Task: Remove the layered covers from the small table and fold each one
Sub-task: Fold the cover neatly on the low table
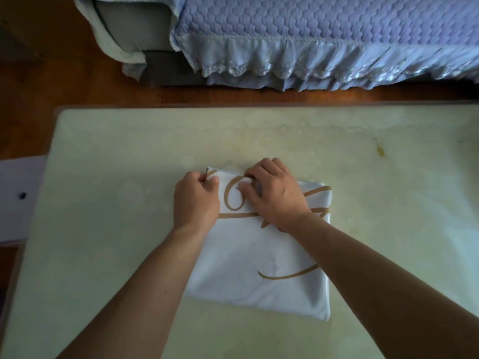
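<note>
A view from above, looking down a person's two bare forearms. On the pale cream, marble-look counter (pixel 363 177) lies a white cloth cover with looping tan line-work (pixel 248 257), already folded into a thick, roughly square bundle near the middle of the counter.

Both hands sit close together at the bundle's far edge. The left hand (pixel 195 200) has its fingers curled, pinching the far-left corner of the cloth. The right hand (pixel 276 194) lies just beside it, fingers bent down onto the top layer, thumb tucked against the fabric, gripping a fold near the middle of that edge.

The step appears to be another fold or a tidying of the top layer. To do it well, it seems wise to keep both grips level, draw the edge evenly so the corners meet, and smooth air out toward the near side before pressing the crease. The cloth looks slippery and thin, so layers may slide apart if one hand lifts early.

Beyond the counter is a wooden floor (pixel 77 81) and a bed with a quilted lilac, frilled spread (pixel 324 29).
</note>
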{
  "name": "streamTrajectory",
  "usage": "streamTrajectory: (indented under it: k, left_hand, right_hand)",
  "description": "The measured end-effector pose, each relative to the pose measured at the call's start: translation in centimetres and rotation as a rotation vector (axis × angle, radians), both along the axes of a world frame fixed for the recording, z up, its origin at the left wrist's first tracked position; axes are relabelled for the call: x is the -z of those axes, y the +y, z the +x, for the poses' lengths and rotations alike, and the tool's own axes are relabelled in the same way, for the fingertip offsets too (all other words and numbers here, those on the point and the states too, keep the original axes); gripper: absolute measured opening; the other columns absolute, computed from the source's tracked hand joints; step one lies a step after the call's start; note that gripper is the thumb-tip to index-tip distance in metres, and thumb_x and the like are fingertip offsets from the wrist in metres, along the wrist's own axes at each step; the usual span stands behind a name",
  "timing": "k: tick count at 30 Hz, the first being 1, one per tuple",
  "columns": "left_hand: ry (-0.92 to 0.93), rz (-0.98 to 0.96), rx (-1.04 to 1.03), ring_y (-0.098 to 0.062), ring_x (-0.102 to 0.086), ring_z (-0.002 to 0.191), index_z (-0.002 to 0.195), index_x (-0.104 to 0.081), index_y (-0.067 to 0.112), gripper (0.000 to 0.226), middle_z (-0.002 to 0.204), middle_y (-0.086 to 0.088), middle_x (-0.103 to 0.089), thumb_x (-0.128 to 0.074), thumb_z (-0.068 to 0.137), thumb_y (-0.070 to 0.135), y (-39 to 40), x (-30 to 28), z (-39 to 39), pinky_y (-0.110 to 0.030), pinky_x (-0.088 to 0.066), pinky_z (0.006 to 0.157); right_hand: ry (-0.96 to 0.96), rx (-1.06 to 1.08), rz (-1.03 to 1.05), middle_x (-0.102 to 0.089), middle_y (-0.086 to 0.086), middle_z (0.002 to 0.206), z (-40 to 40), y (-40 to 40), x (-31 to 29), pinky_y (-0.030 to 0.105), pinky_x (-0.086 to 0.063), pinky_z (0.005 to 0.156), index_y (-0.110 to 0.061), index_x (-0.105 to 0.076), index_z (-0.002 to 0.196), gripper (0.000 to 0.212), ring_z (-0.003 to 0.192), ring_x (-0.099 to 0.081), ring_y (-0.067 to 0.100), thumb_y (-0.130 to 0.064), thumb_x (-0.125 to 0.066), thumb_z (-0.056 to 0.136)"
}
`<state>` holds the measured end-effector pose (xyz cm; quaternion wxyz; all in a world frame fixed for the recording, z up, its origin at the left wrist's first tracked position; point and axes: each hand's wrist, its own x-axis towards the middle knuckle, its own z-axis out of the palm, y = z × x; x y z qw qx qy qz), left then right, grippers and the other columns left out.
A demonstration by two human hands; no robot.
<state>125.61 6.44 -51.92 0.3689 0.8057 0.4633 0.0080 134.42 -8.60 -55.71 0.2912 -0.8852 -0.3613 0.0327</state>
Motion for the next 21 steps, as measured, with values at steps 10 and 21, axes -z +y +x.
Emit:
streamTrajectory:
  k: [10, 21]
  left_hand:
    - [-0.284, -0.155, 0.007, -0.02, -0.045, 0.063, 0.078, -0.055, 0.018, 0.022, 0.061, 0.008, -0.049, -0.055, 0.096, 0.029, -0.1, 0.3, -0.3, -0.033, -0.037, 0.061]
    - [-0.448, -0.062, -0.032, -0.033, -0.058, 0.104, 0.105, -0.066, 0.01, 0.034, 0.105, -0.001, -0.062, -0.042, 0.098, 0.033, -0.6, 3.7, -1.2, -0.052, -0.049, 0.095]
  right_hand:
    - [0.08, -0.01, 0.051, -0.06, 0.001, 0.091, 0.2, 0.1, -0.2, 0.039, -0.046, 0.082, -0.015, -0.072, 0.095, 0.032, 0.085, -0.05, 0.023, -0.039, -0.051, 0.098]
    - [0.165, -0.021, -0.123, -0.058, 0.0, 0.092, 1.1, 0.6, 0.1, 0.037, -0.044, 0.085, -0.015, -0.065, 0.095, 0.025, 0.088, -0.049, 0.022, -0.037, -0.052, 0.097]
